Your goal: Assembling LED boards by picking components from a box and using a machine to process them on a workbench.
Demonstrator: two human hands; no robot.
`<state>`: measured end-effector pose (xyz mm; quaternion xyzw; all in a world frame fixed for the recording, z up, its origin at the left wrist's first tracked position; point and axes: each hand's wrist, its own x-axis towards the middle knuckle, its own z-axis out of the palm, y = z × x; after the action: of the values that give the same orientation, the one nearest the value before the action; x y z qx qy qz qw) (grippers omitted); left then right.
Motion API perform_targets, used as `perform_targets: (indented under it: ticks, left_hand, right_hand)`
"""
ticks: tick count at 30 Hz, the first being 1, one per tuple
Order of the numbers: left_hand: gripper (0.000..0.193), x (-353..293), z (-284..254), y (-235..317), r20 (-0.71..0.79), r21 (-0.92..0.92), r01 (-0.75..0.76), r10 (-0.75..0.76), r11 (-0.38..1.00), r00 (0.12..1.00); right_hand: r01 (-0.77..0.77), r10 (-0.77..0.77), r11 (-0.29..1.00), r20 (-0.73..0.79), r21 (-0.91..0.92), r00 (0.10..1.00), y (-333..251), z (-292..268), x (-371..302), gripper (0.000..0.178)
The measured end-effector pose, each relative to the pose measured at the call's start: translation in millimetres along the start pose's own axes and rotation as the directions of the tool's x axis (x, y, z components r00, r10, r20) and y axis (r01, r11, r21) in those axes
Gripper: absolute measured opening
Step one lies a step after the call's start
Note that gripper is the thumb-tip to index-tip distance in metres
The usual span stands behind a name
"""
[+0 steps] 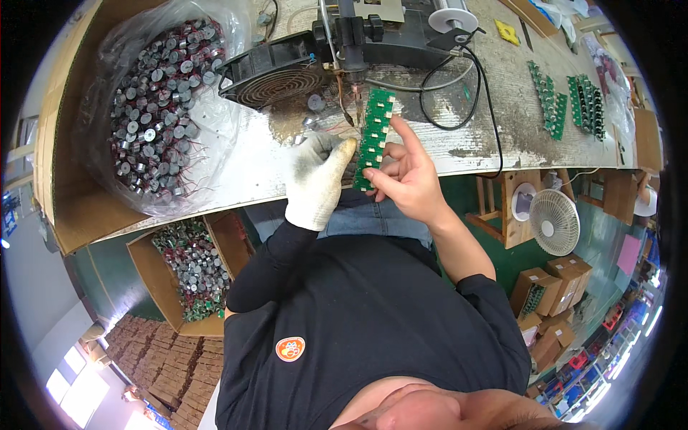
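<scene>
A long green circuit board panel (375,129) with white connectors along it stands tilted at the bench's near edge. My bare right hand (416,179) grips its right edge and lower end, thumb on the front, index finger stretched up along the side. My left hand (315,179), in a white work glove, is closed beside the panel's left edge, thumb and fingers together; what they hold is hidden. Thin reddish wires show near its fingertips. Just above the panel's upper left is the tip of a soldering station (356,89). A small round metal component (316,102) lies behind my left hand.
At left, a plastic-lined cardboard box (79,208) holds many round wired components (154,100). A black fan (276,79) and looped black cable (493,107) flank the station. More green panels (550,100) lie at right. An open carton (165,287) stands below the bench.
</scene>
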<state>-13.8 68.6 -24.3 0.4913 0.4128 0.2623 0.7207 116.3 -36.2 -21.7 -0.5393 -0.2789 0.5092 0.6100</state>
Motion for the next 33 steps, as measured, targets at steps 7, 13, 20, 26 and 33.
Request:
perform_targets:
  ticks: [7,13,20,26,33]
  left_hand:
    - [0.020,-6.2,-6.6,1.9,0.005,0.068,-0.098,0.098,0.993,0.995]
    - [0.016,7.4,-70.2,14.6,-0.227,0.593,-0.323,0.538,0.737,0.812]
    - [0.028,79.9,-146.7,71.2,-0.166,0.912,-0.142,0.665,0.384,0.728]
    - [0.031,121.9,-129.9,84.8,-0.065,0.988,-0.029,0.577,0.152,0.814]
    - [0.022,135.7,-122.3,93.2,-0.123,0.991,0.132,0.483,0.015,0.867]
  right_hand:
    - [-0.022,0.022,0.999,-0.002,0.023,1.000,-2.8,3.7,-0.1,0.084]
    - [0.026,-0.026,1.000,-0.081,-0.012,0.996,3.9,-6.7,2.6,0.081]
    - [0.095,-0.096,0.995,-0.071,-0.027,0.993,3.5,-1.2,5.0,0.075]
    - [0.084,-0.087,0.995,-0.068,-0.053,0.994,3.0,-1.4,6.1,0.075]
    - [0.087,-0.091,0.995,-0.071,-0.054,0.993,3.0,-1.3,4.7,0.074]
